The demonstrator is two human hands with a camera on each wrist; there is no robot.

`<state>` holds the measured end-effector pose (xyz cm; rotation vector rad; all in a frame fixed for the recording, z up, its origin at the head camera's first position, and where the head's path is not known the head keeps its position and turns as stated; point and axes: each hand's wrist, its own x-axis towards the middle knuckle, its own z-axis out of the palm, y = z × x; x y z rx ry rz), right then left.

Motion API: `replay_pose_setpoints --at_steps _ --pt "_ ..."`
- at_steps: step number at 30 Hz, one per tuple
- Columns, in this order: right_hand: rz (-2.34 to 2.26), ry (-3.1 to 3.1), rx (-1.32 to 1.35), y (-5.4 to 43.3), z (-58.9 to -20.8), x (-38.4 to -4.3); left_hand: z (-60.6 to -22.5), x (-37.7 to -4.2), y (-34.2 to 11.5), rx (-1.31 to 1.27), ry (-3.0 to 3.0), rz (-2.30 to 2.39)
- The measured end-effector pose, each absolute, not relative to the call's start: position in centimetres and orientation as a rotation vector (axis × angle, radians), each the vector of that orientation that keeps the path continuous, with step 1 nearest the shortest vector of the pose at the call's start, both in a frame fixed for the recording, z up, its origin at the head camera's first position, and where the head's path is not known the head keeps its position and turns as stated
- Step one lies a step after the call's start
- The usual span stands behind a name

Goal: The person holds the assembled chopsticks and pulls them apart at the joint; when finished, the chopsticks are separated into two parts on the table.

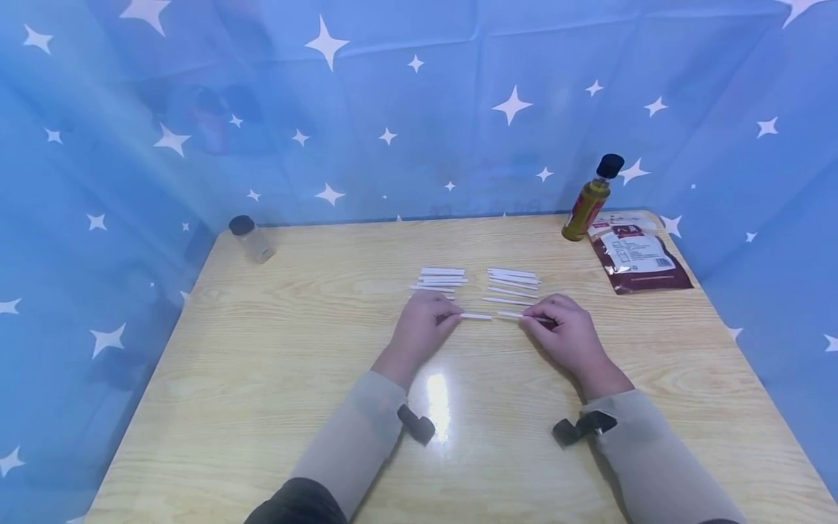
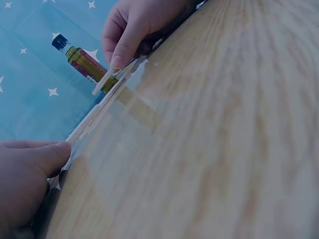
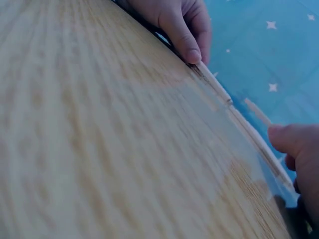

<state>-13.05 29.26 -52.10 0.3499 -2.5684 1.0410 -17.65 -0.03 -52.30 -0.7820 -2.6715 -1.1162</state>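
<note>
Between thumb and fingers, my left hand (image 1: 422, 320) pinches the outer end of a thin white stick (image 1: 476, 316). Facing it, my right hand (image 1: 566, 335) pinches another short white stick (image 1: 511, 314); a small gap parts the two inner ends in the head view. The right wrist view shows the right hand's stick (image 3: 257, 110) raised off the table, while the left hand's stick (image 3: 215, 82) lies close to the surface. Beyond the hands, several similar sticks lie in a left group (image 1: 442, 271) and a right group (image 1: 513, 274), roughly parallel. My left hand partly covers the nearest left ones.
A wood-grain table (image 1: 262, 378) carries everything. At its back left stands a small clear jar (image 1: 257, 245) with a black lid. Toward the back right are a black-capped bottle (image 1: 587, 207) and a maroon-and-white pouch (image 1: 638, 255). Blue star-patterned cloth (image 1: 366, 94) hangs behind.
</note>
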Motion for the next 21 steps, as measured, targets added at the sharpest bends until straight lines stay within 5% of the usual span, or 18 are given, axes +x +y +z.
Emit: replay_pose_setpoints --at_steps 21 --pt "0.953 -2.677 0.427 29.56 -51.98 -13.08 -52.36 -17.54 -0.31 -0.846 -2.599 -1.053"
